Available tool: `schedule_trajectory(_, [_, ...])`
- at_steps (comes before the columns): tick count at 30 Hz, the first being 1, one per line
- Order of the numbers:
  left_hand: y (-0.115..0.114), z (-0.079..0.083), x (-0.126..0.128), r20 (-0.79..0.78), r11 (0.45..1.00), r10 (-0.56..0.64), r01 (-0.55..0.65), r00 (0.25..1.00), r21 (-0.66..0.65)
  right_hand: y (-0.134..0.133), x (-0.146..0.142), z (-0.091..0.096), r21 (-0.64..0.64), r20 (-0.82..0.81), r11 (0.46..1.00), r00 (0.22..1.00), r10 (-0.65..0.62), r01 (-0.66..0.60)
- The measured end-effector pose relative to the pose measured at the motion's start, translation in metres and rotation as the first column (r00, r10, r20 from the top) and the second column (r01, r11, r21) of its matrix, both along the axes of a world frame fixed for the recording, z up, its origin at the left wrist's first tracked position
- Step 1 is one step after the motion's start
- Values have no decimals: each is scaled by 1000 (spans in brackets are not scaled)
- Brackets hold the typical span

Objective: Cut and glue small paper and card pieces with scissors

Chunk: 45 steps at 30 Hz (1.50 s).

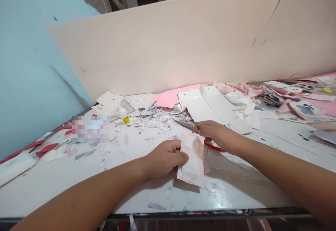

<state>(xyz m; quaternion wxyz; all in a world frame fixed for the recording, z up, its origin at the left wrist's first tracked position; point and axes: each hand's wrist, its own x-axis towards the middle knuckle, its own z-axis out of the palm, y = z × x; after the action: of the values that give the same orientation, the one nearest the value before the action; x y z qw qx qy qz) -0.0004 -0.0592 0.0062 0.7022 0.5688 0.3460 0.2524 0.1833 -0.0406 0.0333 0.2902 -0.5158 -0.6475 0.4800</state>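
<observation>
Between thumb and fingers, my left hand [165, 159] grips a small rectangular piece with a pink border and a whitish middle [191, 168], tilted above the table near its front edge. Its material, paper or cloth, I cannot make out. My right hand [216, 134] is closed around a pair of scissors with red handles [214, 147]. The metal blades [183, 123] point to the left, beyond the top of the pink-bordered piece and apart from it. Part of the scissors is hidden by my right fingers.
Paper shreds [160, 119] lie heaped ahead, beside a small glue bottle with a yellow label [126, 119]. White card [207, 106] and pink sheets [168, 98] lie behind. Fabric and paper scraps [244, 91] cover the right back. A tall board [183, 45] bounds the white table [126, 196].
</observation>
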Motion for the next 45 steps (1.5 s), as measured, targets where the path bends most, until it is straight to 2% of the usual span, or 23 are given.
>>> schedule_trajectory(3, [0, 1, 0, 7, 1000, -5, 5, 1000, -6, 1, 1, -1, 0, 4, 1000, 1000, -2, 2])
schedule_trajectory(9, [1, 0, -1, 7, 1000, -16, 16, 1000, 1, -3, -5, 1, -36, 143, 998, 989, -50, 55])
schedule_trajectory(14, [1, -5, 0, 38, 997, 65, -66, 997, 31, -1, -3, -4, -26, -164, 996, 982, -90, 87])
schedule_trajectory(16, [3, -7, 0, 51, 991, 128, -130, 990, 43, 0, -3, -8, -63, -218, 996, 973, -72, 59])
schedule_trajectory(20, [7, -10, 0, 81, 979, 198, -202, 977, 42, -1, -7, -15, -55, -232, 995, 971, 64, -79])
schedule_trajectory(22, [7, -9, -2, 73, 977, 200, -205, 977, 58, -3, -8, -17, -28, -238, 994, 967, 96, -105])
schedule_trajectory(27, [5, -5, -4, -21, 976, 194, -191, 981, 108, -4, -10, -20, -16, -261, 998, 964, 53, -59])
schedule_trajectory(32, [10, -8, -1, 1, 926, 336, -331, 942, 180, -4, -12, -22, -39, -325, 994, 942, 82, -100])
schedule_trajectory(35, [11, -8, -1, -7, 901, 385, -374, 923, 218, -4, -13, -23, -69, -311, 992, 948, 75, -102])
schedule_trajectory(39, [9, -4, -1, -22, 877, 402, -378, 915, 296, -4, -15, -24, -81, -310, 993, 949, 61, -90])
schedule_trajectory(45, [6, -1, -3, -61, 842, 392, -332, 918, 426, -5, -18, -30, -89, -406, 993, 913, 30, -72])
